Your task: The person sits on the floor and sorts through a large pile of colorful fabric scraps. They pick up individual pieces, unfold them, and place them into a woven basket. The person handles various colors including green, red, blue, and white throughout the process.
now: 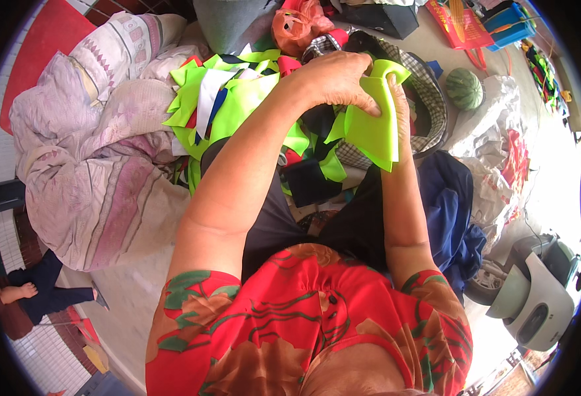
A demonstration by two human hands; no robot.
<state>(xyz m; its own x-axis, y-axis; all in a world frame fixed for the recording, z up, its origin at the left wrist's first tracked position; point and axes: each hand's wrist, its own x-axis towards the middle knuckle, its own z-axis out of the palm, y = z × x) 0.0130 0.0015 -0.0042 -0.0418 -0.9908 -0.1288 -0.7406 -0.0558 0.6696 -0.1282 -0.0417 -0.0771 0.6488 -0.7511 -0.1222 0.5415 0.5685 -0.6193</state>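
A bright yellow-green piece of cloth hangs between my two hands, folded over. My left hand grips it from the left, thumb laid on the front face and fingers at the top edge. My right hand holds its right edge, with the thumb up along the side and the other fingers hidden behind the cloth. Below and left of my hands lies a heap of cut fabric pieces, mostly yellow-green, with some white, red, blue and black. Behind the cloth stands a round container with a checked cloth rim.
A large bundled pale quilt fills the left side. A green striped watermelon, white plastic bags and a grey-white appliance are on the right. An orange-red plastic bag sits at the back. Another person's foot shows far left.
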